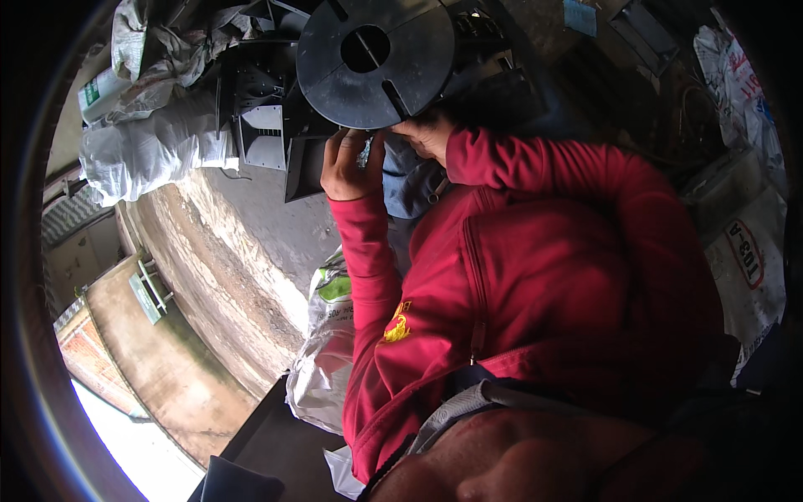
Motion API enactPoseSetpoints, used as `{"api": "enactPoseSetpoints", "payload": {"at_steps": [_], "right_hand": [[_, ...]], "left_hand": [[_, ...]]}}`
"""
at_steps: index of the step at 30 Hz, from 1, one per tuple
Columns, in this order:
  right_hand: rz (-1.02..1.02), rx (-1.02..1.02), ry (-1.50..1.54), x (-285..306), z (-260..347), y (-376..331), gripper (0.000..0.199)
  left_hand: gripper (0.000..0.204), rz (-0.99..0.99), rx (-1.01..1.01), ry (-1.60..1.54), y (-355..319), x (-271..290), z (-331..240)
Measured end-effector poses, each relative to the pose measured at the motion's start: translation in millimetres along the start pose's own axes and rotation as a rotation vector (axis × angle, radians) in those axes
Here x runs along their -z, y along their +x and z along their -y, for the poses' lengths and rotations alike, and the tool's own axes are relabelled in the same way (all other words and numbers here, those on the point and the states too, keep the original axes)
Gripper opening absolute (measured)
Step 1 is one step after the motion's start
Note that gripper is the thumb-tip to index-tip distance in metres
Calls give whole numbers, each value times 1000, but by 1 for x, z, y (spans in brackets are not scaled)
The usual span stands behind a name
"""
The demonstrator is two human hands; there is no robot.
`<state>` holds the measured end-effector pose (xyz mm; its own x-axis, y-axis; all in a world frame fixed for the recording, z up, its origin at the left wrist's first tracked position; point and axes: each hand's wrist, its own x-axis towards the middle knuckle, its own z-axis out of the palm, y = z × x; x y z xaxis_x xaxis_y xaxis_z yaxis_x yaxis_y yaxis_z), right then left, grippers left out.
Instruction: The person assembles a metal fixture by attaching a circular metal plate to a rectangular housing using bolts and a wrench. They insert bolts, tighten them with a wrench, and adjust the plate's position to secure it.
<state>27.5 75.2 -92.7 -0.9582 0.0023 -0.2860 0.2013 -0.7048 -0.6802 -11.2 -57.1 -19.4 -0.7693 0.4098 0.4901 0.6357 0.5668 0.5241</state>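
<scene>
A dark round metal disc with a central hole and slots lies at the top of the view. At its near rim my left hand is raised with bent fingers. Something small and shiny glints between those fingers, too small to name. Close beside it, to the right, my right hand curls in toward the rim. The disc's edge partly hides its fingertips, and whatever they grip does not show. Blue cloth lies just below both hands.
Dark metal brackets are piled left of the disc, next to a plastic-wrapped bundle. A white sack stands by my left arm. More sacks line the right side. A dark metal piece lies at the far right.
</scene>
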Motion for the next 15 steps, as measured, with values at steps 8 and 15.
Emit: {"api": "enactPoseSetpoints", "payload": {"at_steps": [8, 15], "right_hand": [[-35, -33, -37, -1, 1, -2, 30], [-6, 10, -2, -6, 6, -4, 30]], "left_hand": [[18, -16, -84, 99, -2, -5, 9], [18, -42, 47, 49, -4, -8, 6]]}}
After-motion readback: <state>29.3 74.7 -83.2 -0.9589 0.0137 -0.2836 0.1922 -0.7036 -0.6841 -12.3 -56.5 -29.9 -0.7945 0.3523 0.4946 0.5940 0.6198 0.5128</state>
